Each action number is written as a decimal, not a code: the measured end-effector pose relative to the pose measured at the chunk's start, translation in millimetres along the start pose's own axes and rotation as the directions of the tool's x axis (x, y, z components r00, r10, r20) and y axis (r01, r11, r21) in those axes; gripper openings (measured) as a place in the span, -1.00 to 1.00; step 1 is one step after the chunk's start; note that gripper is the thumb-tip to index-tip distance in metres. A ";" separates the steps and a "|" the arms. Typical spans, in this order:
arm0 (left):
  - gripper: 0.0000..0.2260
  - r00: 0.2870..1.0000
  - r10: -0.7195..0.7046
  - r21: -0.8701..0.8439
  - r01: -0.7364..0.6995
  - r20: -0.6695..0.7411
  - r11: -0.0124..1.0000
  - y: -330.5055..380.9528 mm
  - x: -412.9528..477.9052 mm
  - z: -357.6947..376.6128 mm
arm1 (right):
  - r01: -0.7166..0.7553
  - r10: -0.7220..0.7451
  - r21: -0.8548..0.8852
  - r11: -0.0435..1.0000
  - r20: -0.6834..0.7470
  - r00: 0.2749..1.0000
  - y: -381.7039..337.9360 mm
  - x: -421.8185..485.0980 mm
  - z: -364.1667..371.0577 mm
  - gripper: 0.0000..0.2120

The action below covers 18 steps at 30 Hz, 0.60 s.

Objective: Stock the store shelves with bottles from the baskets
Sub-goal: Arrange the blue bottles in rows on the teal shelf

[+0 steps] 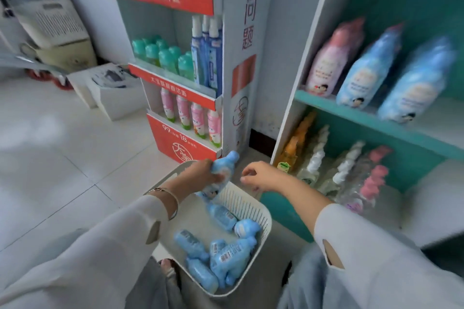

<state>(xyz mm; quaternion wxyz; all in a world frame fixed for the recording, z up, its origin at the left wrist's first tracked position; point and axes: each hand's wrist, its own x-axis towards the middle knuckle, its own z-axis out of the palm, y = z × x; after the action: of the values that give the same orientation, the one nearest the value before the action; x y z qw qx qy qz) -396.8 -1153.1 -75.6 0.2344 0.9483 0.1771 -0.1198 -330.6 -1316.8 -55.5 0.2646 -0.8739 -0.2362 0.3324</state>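
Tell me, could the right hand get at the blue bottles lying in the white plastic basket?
Probably yes: the right hand hovers empty beside the white plastic basket, whose blue bottles lie uncovered.

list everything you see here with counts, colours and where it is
basket: one, white, on the floor
bottles in basket: about six, blue, lying loose
held bottle: one, blue, above the basket's far rim
teal shelf unit: one, teal, right
upper shelf bottles: three, one pink, two blue
lower shelf bottles: several, orange, clear with white or pink pumps
display stand: one, red and white, centre
stand bottles: many, green-capped, blue, pink, on its tiers
white boxes: two, floor, left
left hand: grips the held bottle
right hand: loosely curled, empty, beside it
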 end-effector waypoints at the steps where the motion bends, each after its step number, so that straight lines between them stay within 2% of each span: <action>1: -0.61 1.000 -0.004 -0.057 0.003 -0.025 0.998 10.8 -7.8 -7.0 | -0.004 0.005 0.048 0.999 -0.028 1.000 -3.8 -10.1 -4.7 -0.65; 5: -0.61 0.987 -0.029 -0.373 -0.032 -0.158 0.927 49.5 -30.9 -25.9 | 0.056 -0.003 0.284 0.957 -0.185 0.983 -18.5 -41.2 -22.4 -0.70; 8: -0.63 0.978 -0.045 -0.610 -0.091 -0.204 0.787 75.5 -43.9 -39.0 | 0.121 -0.008 0.413 0.903 -0.265 0.964 -27.3 -58.6 -37.8 -0.66; 10: -0.62 0.975 -0.052 -0.705 -0.119 -0.217 0.699 92.1 -52.4 -50.9 | 0.179 -0.045 0.458 0.871 -0.287 0.957 -31.8 -74.1 -49.8 -0.59; 13: -0.60 0.970 -0.020 -0.725 -0.168 -0.243 0.668 115.6 -62.5 -68.2 | 0.240 -0.091 0.497 0.834 -0.304 0.948 -32.7 -93.0 -66.9 -0.48; 16: -0.60 0.960 0.055 -0.727 -0.246 -0.275 0.641 145.3 -71.0 -78.8 | 0.282 -0.099 0.541 0.793 -0.342 0.934 -31.1 -109.6 -80.5 -0.49; 18: -0.60 0.946 0.096 -0.730 -0.303 -0.311 0.613 168.4 -76.6 -81.5 | 0.331 -0.077 0.570 0.752 -0.423 0.903 -30.5 -120.1 -89.8 -0.51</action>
<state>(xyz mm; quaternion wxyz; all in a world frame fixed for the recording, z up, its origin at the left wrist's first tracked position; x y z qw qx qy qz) -388.5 -1274.1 86.1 0.6037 0.7787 0.1307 0.1098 -354.6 -1392.1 75.5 0.6164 -0.7493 -0.1525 0.1879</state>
